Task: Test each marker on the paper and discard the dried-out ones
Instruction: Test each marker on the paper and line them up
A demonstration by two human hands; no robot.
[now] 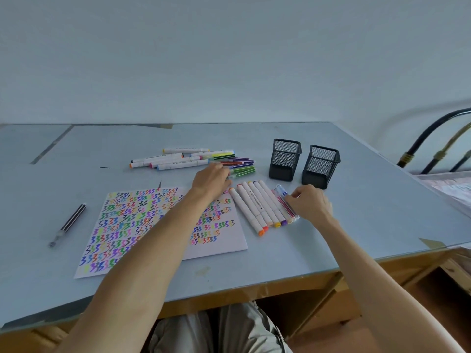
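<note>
Pale blue-grey wall stood behind a blue table point(356, 200), whose top carried everything the job needed. Near the front lay the paper point(219, 240), nearly covered in rows of coloured squiggles, which suggested that most of the testing was already done. Beyond it sat a loose heap of markers point(178, 159), thick white ones mixed with thin striped ones, probably the pile not yet sorted. To the right of the sheet a tidy row of markers point(257, 207) lay side by side, touching, caps toward the person, likely the ones that had passed. The left hand point(211, 179) reached across the top of the sheet to the near edge of the heap, its fingers curled down at the thin green markers there; whether it had already pinched one could not be told. The right hand point(309, 202) rested at the far side of the row, fingertips closed on a thin pink marker point(286, 208), seemingly to tuck it against its neighbours. Two black mesh cups point(285, 159) stood just behind the row, apparently holding nothing. A lone dark pen point(70, 222) lay well apart at the left, perhaps set aside as dried out.
</note>
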